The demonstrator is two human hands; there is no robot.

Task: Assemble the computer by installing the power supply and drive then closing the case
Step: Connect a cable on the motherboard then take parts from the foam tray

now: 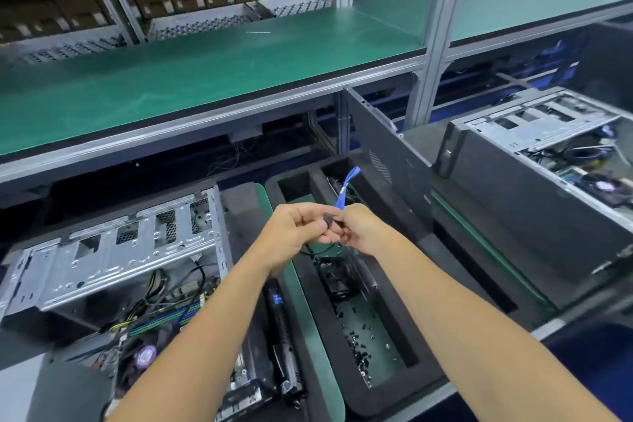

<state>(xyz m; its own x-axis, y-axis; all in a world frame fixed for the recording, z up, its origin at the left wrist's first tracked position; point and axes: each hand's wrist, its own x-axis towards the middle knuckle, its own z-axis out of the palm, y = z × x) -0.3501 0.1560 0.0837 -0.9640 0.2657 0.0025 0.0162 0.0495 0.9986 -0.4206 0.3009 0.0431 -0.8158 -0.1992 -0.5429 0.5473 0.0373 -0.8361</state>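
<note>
Hands: two bare hands meet in mid-air above the foam tray. The left hand [297, 231] and the right hand [359, 228] both have fingers curled, pinching the same small black connector [329, 220] between them.
Cable: one blue flat cable [346, 189] rises from the pinch and arches up and away. It looks held high so that its end can be turned and sorted out clear of the parts below, probably before it goes to a drive.
Thin lead: one thin black wire [317, 252] hangs from under the hands towards the tray.
Computer being built: one open case [113, 260] lies on its side on the table, to the left of the hands, with its side off so the inside can be reached. The drive cage looks empty; no power supply can be made out inside.
Second computer: one more open case [534, 161] lies at the right, well apart.
Side panel: one dark panel [387, 154] leans upright just behind the tray, likely parked there until closing.
Foam tray: one black tray [346, 384] with several compartments; the near one holds many small dark screws [359, 346], too many and too small to count.
Screwdriver: one black powered driver [282, 336] lies between case and tray, within easy reach.
Shelf: one green shelf [191, 72] runs above the table.
</note>
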